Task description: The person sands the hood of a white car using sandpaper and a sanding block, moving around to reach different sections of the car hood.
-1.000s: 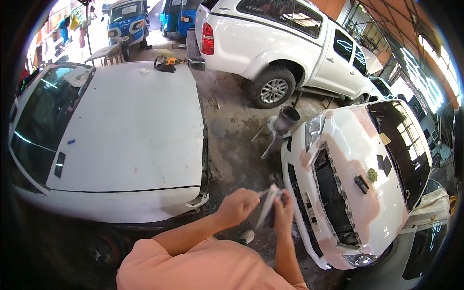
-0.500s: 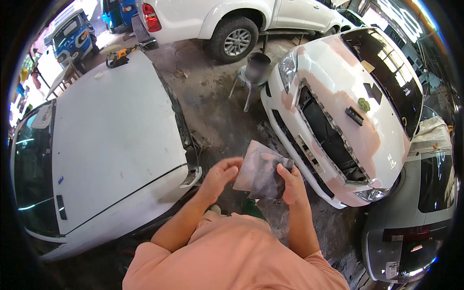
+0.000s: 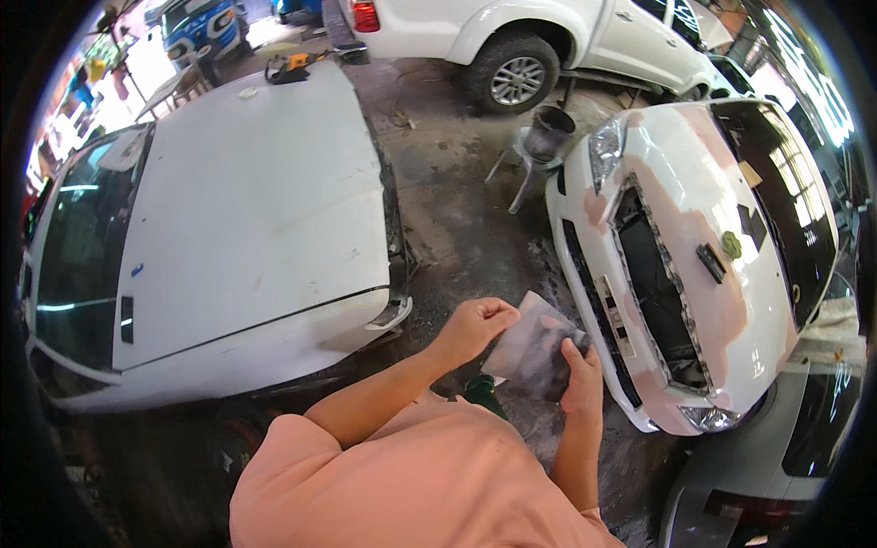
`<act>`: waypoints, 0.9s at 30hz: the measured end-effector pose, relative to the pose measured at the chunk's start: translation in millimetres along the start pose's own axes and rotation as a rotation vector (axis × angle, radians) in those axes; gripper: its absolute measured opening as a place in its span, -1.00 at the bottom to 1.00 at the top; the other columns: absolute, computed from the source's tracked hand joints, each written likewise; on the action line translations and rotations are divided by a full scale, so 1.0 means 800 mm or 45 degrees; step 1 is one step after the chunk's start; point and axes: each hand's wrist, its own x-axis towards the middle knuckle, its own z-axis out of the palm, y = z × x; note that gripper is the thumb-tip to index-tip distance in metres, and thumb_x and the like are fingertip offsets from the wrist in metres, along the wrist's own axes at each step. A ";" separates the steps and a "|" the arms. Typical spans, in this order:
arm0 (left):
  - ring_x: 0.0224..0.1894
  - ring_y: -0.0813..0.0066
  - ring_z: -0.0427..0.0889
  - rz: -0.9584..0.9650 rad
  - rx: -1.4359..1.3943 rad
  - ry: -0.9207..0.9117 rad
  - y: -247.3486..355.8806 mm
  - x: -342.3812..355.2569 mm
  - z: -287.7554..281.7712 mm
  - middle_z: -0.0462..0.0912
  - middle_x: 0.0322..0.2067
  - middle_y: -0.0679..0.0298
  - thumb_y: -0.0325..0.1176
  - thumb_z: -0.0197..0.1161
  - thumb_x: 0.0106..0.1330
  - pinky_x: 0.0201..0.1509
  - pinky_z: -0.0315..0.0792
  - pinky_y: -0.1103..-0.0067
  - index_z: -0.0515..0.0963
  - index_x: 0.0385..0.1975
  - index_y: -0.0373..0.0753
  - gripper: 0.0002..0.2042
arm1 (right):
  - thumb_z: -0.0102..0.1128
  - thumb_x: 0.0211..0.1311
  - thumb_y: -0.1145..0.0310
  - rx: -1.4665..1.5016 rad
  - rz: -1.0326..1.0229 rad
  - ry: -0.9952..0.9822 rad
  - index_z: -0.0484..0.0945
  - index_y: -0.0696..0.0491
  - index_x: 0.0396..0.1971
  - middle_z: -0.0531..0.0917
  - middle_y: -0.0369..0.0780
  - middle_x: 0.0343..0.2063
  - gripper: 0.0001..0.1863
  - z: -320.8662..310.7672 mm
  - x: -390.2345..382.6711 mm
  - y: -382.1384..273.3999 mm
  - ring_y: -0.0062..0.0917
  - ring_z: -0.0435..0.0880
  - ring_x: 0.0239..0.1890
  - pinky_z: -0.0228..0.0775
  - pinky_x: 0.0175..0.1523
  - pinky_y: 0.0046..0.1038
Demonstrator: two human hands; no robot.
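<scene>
My right hand [image 3: 582, 379] grips a thin sandpaper sheet [image 3: 519, 348] by its right side, thumb on top. The sheet is pale grey on its left part and dark grey towards my thumb, with a worn, dusty look. At its upper left edge is my left hand [image 3: 480, 331], fingers curled into a pinch. Whether a corner of the sheet or anything else lies between those fingertips is hidden. Both hands are held in front of my body, over the gap between two cars.
On the right, a white car [image 3: 671, 210] with pinkish filler patches carries a dark sanding block [image 3: 711, 263] and a green wad [image 3: 731, 244]. A white car body [image 3: 256, 201] stands left. Beyond are a bucket [image 3: 550, 132] on a stool [image 3: 521, 169] and a white pickup [image 3: 420, 32].
The view has shifted, so the cars sit further right and lower. My left hand has closed from loosely curled fingers into a pinch at the sheet's edge. My right hand keeps its hold.
</scene>
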 end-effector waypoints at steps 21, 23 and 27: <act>0.00 0.31 0.60 -0.121 0.323 -0.726 -0.107 -0.028 -0.006 0.51 0.12 0.10 -0.17 0.25 0.39 0.01 0.52 0.41 0.24 0.39 -0.18 -0.39 | 0.04 0.49 -0.01 0.606 0.006 0.333 0.39 0.08 0.30 0.47 -0.18 0.29 -0.42 -0.029 0.048 0.047 -0.24 0.45 0.30 0.31 0.35 -0.11; 0.02 0.40 0.55 -0.037 0.069 -0.512 -0.117 -0.044 0.001 0.44 0.20 0.14 -0.15 0.22 0.43 0.07 0.50 0.43 0.11 0.47 -0.21 -0.31 | 0.00 0.49 -0.09 0.627 0.095 0.268 0.37 0.03 0.32 0.47 -0.19 0.28 -0.39 -0.024 0.063 0.075 -0.24 0.44 0.29 0.29 0.36 -0.11; -0.03 0.46 0.52 -0.029 -0.427 -0.116 -0.117 -0.038 0.001 0.48 0.12 0.21 -0.17 0.16 0.45 0.10 0.46 0.47 0.15 0.44 -0.26 -0.37 | -0.05 0.51 -0.09 0.595 0.198 0.093 0.34 0.04 0.32 0.50 -0.18 0.24 -0.40 0.014 0.085 0.126 -0.26 0.47 0.26 0.31 0.33 -0.10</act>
